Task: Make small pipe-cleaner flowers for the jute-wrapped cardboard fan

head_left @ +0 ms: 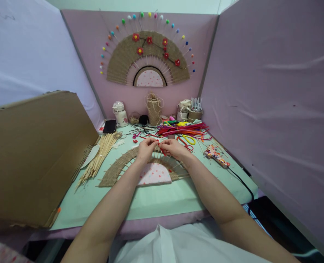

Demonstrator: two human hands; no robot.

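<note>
My left hand (pixel 147 148) and my right hand (pixel 174 149) meet over the far edge of a half-made fan. Between their fingertips is a short red pipe cleaner (pixel 163 151), pinched from both sides; one end dangles below my right fingers. Under my wrists lies the fan (pixel 115 171), twine woven over wooden sticks, with a white half-round base (pixel 156 174) dotted in pink. A small red pipe-cleaner flower (pixel 135 141) rests on the table left of my hands. Red-handled scissors (pixel 186 143) lie just beyond my right hand.
Bamboo sticks (pixel 100 157) and a large cardboard sheet (pixel 38 157) stand at left. A glue gun (pixel 216 155) with a black cord lies right. Red pipe cleaners (pixel 183 129), a twine spool (pixel 153 109) and a white jar (pixel 120 114) are behind. A finished fan (pixel 118 65) hangs on the back wall.
</note>
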